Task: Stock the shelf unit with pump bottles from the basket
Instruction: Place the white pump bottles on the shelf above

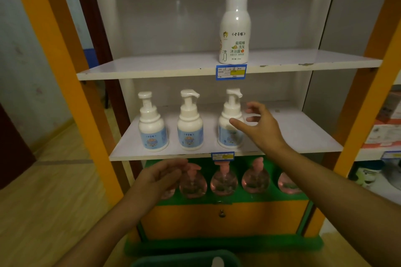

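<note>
On the middle white shelf board [303, 136], the third white plastic pump bottle with a blue label [227, 130] stands straight up at nine o'clock from the right hand [260, 125], whose fingers are spread wide and hold nothing, right beside it.

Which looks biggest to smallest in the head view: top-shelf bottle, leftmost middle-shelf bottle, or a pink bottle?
1. Top-shelf bottle, clearly largest.
2. Leftmost middle-shelf bottle.
3. Pink bottle, smallest, though the shelf edge partly hides its pump.
</note>
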